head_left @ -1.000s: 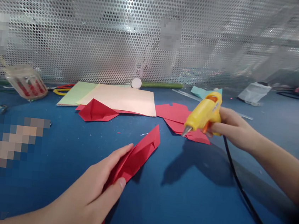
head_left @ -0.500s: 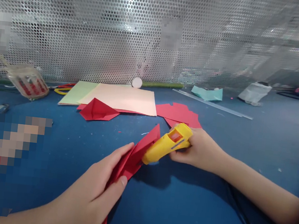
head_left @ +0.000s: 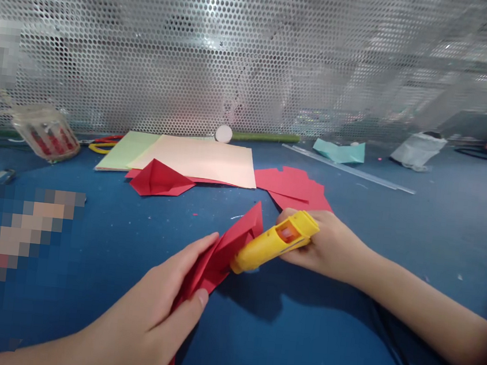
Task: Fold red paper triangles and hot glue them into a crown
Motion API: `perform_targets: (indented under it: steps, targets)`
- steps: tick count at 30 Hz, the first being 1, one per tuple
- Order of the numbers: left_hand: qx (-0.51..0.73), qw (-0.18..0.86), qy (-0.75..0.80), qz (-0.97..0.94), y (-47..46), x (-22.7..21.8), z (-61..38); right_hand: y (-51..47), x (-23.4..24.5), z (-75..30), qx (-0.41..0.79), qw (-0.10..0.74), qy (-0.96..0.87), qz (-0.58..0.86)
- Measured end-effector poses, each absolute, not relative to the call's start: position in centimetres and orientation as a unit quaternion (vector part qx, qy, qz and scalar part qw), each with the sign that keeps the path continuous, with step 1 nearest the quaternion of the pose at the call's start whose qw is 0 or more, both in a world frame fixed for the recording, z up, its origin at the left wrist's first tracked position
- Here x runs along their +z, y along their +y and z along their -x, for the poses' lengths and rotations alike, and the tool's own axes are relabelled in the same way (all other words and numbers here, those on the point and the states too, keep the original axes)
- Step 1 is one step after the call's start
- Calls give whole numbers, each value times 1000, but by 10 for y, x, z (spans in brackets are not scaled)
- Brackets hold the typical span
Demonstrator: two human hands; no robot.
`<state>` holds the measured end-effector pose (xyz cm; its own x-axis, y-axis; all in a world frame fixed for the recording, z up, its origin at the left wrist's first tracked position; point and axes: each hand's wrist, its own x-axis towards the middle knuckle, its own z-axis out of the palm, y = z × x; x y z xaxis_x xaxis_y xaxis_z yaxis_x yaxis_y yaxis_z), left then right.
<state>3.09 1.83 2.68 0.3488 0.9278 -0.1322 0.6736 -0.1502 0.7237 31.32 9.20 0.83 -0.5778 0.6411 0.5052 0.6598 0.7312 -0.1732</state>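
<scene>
A folded piece of red paper (head_left: 222, 254) stands tilted in my left hand (head_left: 162, 296), pinched between the thumb and the fingers. My right hand (head_left: 326, 243) is wrapped around the handle of a yellow hot glue gun (head_left: 267, 246). The gun's front end reaches into the open fold of the red paper; its tip is hidden there. A dark cord (head_left: 400, 350) runs below my right forearm. Behind my hands lies another folded red paper piece (head_left: 159, 180).
Pale green and cream sheets (head_left: 198, 159) lie at the back beside red paper cutouts (head_left: 297, 187). A jar (head_left: 46, 134) and scissors (head_left: 101, 147) are at the left. Clear glue sticks (head_left: 349, 169) and teal paper (head_left: 339, 152) sit back right, before a perforated metal panel (head_left: 256, 62).
My right hand has shifted slightly right and down, and the glue gun's rear end has tilted lower. The gun's front end stays in the paper fold. My left hand barely moves.
</scene>
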Motion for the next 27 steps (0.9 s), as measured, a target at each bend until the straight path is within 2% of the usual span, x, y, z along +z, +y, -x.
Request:
perform_targets:
  steps: [21,27]
  targets:
    - [183,357,536,-743,19,28,-31,91,12,-310,-48,305,-878,367]
    - [187,360,521,-751,18,28,-29,86,11,-302,-68,299,-905,294]
